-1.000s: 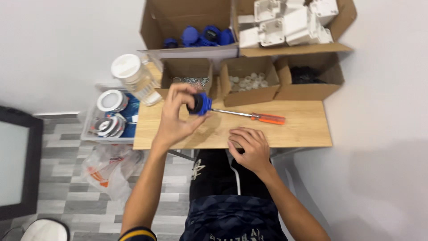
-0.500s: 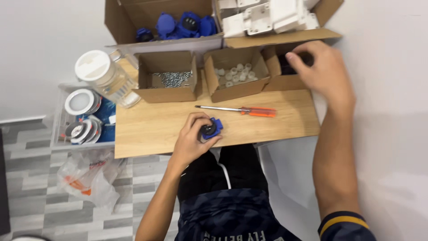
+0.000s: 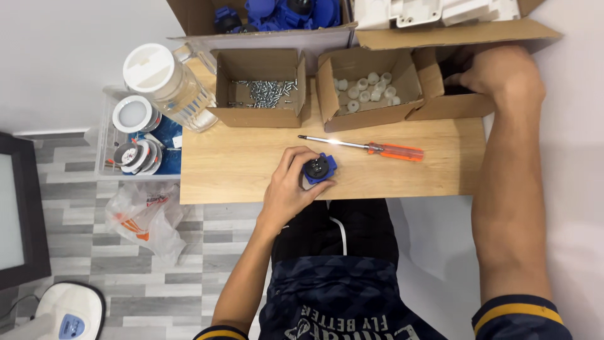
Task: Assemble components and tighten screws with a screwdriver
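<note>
At the far left a dark panel (image 3: 16, 208) stands against the white wall, and a white appliance (image 3: 60, 311) sits on the grey tiled floor (image 3: 75, 264) below it. A crumpled plastic bag (image 3: 141, 217) lies on the tiles just beside the table's left edge. Above the bag, a clear bin (image 3: 107, 135) holds round white-rimmed discs (image 3: 133, 114). A clear jug with a white lid (image 3: 165, 80) stands at the left corner of the small wooden table (image 3: 233, 167).

Along the table's far edge sits a row of open cardboard boxes: one with loose screws (image 3: 263, 92), then one with small white caps (image 3: 368, 88), then a third whose contents are hidden. Behind them, larger boxes hold blue parts (image 3: 280, 11) and white parts (image 3: 428, 9).

The left hand (image 3: 289, 186) rests on the table near its front edge, fingers curled around a small blue socket (image 3: 318, 169) with a dark round face turned up. Just beyond it lies a screwdriver (image 3: 371, 148) with an orange handle, apart from both hands. The right hand (image 3: 500, 75) reaches into the third box (image 3: 450, 104); whether it grasps anything there cannot be told. A white wall fills the right side.
</note>
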